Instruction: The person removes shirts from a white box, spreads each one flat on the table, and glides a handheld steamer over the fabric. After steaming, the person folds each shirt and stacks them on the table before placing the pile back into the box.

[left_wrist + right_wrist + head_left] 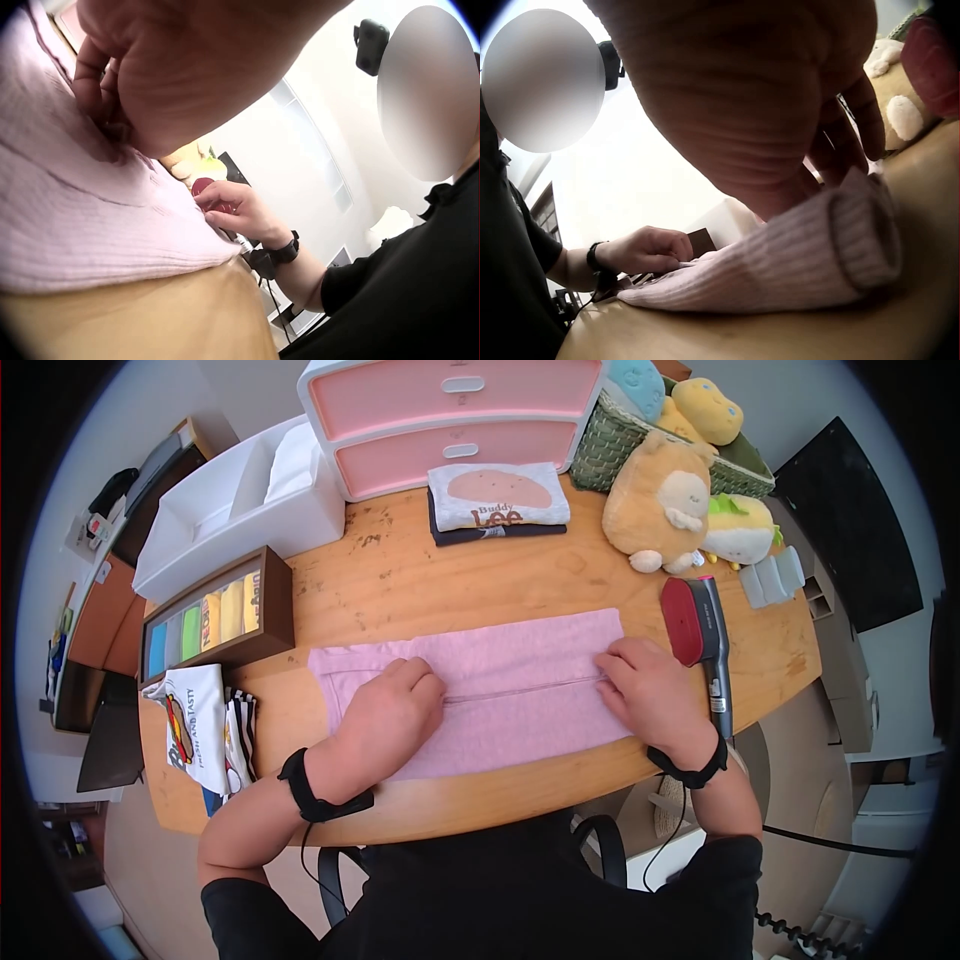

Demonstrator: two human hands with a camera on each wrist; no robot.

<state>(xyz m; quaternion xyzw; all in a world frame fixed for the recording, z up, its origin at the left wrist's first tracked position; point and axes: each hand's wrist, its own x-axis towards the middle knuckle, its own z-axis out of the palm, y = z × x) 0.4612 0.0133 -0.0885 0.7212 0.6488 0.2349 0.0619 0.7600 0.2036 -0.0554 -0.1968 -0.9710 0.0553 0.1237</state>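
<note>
A pink ribbed cloth [520, 705], folded into a long strip, lies across the front of the table, a seam or edge running along its middle. My left hand [392, 710] pinches the fabric near the left part of that line, fingers curled. At the right end my right hand [655, 690] pinches the cloth between thumb and fingers. In the right wrist view the cloth's folded end [862, 240] stands rounded beneath the right hand [757, 97]. The left wrist view shows the left hand's [172, 75] fingertips down on the fabric, partly shadowed.
Folded shirts [500, 500] lie before pink drawers [460, 450]. A brown box of rolled cloths [215, 615] and folded clothes [205, 725] are left, a white bin [300, 525] behind. A red-and-grey handheld appliance [708, 635], plush toys [660, 505] and a basket [605, 445] stand right.
</note>
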